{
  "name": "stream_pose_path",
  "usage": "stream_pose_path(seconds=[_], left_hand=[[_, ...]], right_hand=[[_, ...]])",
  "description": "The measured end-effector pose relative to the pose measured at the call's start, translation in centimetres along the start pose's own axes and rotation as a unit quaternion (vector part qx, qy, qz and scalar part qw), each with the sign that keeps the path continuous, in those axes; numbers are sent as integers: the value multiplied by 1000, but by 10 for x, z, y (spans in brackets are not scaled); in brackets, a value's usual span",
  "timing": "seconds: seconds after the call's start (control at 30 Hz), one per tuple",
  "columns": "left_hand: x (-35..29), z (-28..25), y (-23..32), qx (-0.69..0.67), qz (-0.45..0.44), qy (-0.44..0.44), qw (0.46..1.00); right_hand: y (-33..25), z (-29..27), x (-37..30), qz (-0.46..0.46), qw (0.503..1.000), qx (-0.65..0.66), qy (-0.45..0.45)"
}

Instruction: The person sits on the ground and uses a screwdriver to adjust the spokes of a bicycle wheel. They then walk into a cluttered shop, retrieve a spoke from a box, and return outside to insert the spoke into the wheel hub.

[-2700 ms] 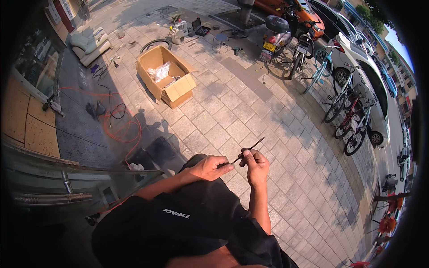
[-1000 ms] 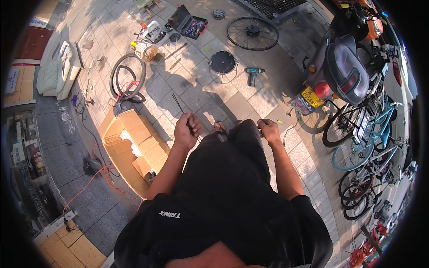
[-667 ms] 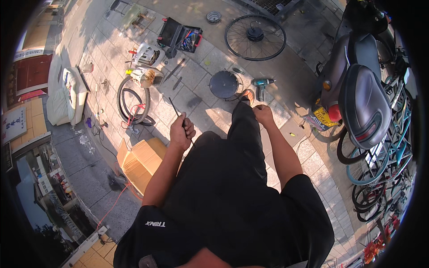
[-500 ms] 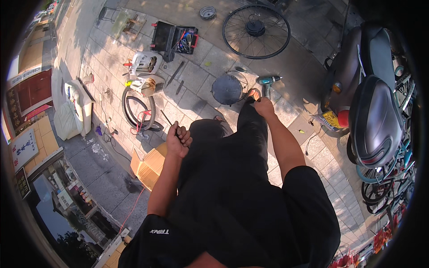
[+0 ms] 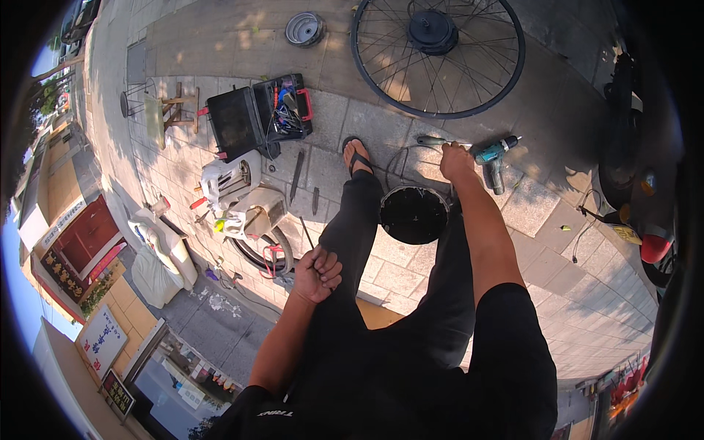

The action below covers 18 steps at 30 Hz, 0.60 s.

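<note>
On the paved ground ahead, the right hand (image 5: 456, 159) reaches down toward a screwdriver (image 5: 434, 140) lying just beside a teal cordless drill (image 5: 495, 156); its fingers curl over the handle end, though whether they have closed on it cannot be told. The left hand (image 5: 317, 273) rests clenched on the thigh, gripping a thin dark spoke (image 5: 306, 232) that sticks up from the fist. A round black stool seat (image 5: 413, 214) sits between the person's legs, close under the right arm. Beyond lie a spoked bicycle wheel (image 5: 438, 55) with a hub motor, an open black toolbox (image 5: 258, 114), and a tyre (image 5: 265, 249) beside white machinery. A sandalled foot (image 5: 356, 155) stands near the toolbox.
</note>
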<state>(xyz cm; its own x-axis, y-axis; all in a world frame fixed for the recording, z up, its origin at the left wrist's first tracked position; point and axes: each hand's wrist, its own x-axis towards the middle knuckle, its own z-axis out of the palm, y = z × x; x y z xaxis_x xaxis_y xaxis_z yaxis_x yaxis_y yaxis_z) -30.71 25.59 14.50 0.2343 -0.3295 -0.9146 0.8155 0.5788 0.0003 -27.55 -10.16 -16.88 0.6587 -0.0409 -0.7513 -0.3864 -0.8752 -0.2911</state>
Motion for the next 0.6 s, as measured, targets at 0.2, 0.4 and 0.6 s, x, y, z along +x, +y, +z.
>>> stream_pose_path(seconds=[0.2,0.4,0.6], left_hand=[[12,-10,35,-53,-66,-54,995],[18,-8,47,-22,-93,-70,993],[21,-2,40,-23,-104,-42,993]], right_hand=[[0,74,92,-26,989,-139,51],[18,104,109,-126,988,-72,57],[81,71,30,228,919,215,239]])
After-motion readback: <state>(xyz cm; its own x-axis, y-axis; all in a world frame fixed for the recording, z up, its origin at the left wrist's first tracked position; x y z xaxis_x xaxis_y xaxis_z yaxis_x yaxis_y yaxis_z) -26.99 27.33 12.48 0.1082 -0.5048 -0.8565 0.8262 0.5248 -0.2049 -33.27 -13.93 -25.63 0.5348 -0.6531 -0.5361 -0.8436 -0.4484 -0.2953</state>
